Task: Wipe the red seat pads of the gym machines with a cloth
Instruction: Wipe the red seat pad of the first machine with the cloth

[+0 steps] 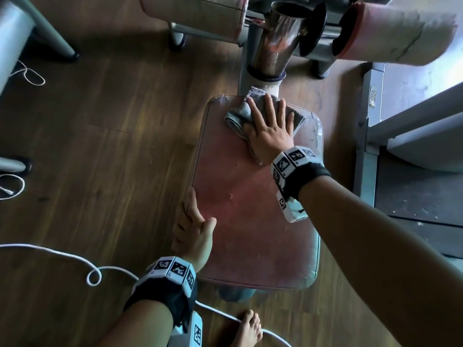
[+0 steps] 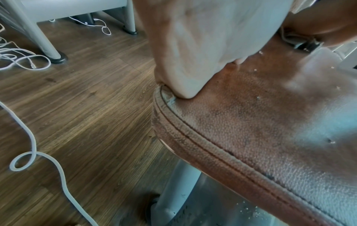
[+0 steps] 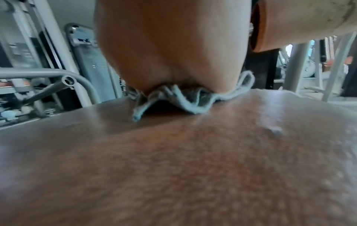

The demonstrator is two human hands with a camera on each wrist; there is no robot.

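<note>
Head view: looks steeply down from above onto the red seat pad (image 1: 253, 196), both forearms entering from the bottom edge; wooden floor (image 1: 112, 136) all around.

Left wrist view: sits low and very near, behind the left hand (image 2: 203, 45), facing along it over the pad's stitched edge (image 2: 193, 137) and the floor beyond.

Right wrist view: almost at pad level, close behind the right hand (image 3: 173, 45), facing past the cloth (image 3: 173, 97) toward machine frames.

Shared: all three views show the pad's surface; the head and left wrist views both show the white cable (image 1: 50, 251) on the floor.
</note>
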